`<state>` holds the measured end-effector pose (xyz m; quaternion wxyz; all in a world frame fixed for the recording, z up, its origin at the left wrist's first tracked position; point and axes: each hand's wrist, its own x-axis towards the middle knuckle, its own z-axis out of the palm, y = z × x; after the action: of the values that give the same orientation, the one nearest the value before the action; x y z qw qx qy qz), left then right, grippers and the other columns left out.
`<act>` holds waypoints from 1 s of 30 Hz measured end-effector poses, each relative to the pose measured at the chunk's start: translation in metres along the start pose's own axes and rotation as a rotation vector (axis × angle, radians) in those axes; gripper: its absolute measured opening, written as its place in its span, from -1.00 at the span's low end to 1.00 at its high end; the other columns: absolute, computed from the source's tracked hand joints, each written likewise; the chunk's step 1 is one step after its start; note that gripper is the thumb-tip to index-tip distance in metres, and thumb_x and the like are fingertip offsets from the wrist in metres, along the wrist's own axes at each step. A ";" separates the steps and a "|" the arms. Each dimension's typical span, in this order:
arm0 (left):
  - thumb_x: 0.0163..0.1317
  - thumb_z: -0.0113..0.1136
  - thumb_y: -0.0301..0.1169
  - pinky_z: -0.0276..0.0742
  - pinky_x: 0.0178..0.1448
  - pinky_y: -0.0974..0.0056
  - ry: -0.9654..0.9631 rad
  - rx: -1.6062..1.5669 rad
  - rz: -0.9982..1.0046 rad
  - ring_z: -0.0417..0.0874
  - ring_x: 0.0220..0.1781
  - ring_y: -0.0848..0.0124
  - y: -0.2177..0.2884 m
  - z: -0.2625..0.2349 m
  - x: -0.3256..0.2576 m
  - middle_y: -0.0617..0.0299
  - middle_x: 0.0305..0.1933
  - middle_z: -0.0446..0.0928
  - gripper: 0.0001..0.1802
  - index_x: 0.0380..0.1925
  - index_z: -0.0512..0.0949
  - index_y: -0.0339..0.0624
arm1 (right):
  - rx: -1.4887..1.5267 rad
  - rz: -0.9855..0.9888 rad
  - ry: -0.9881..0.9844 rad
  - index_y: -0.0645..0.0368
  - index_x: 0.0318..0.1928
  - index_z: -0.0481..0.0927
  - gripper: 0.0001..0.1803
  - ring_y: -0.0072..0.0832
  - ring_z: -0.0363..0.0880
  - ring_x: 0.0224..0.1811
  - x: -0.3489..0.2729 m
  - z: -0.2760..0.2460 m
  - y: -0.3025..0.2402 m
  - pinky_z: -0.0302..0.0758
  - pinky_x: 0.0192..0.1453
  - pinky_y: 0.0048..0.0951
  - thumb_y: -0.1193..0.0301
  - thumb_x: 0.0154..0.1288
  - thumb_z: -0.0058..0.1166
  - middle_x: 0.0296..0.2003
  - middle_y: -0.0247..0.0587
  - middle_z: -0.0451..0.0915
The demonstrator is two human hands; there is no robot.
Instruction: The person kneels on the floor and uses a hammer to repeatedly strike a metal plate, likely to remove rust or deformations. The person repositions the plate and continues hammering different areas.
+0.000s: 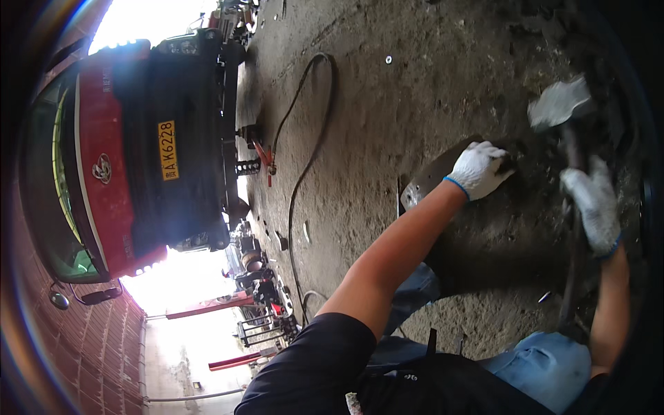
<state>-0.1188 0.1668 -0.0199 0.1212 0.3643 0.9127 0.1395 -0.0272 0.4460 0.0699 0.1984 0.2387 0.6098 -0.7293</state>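
My left hand [477,170], in a white knit glove with a blue cuff, is closed above a dark curved metal piece [423,181] on the ground. Small holes show near that piece's left end. A dark bit shows at my fingertips, too unclear to name. On the right, my right hand [595,206], gloved likewise, grips the long handle of a sledgehammer [561,104]. Its pale grey head is raised beyond my hand and smeared by motion. The lower handle runs back toward my knee.
A red and black truck [166,159] fills the left side, appearing turned sideways. A black cable [299,180] loops over the dirty floor [373,124]. Machine parts [259,290] stand at lower left. A small metal nut or washer [389,60] lies at the far side.
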 end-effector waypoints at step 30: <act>0.28 0.32 -0.04 0.58 0.17 0.09 -0.205 0.024 -0.072 0.66 0.04 0.07 0.021 -0.010 0.018 0.07 -0.15 0.74 -0.61 -0.18 0.79 -0.12 | 0.184 0.113 -0.111 0.16 0.06 0.48 -0.60 -0.58 0.54 -0.57 0.001 -0.078 0.072 0.55 -0.52 -0.43 0.24 0.33 0.23 -0.43 -0.34 0.52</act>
<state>-0.1215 0.1918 -0.0052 0.2144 0.3452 0.9097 0.0861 0.0222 0.5099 0.0008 0.2499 0.2494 0.5139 -0.7818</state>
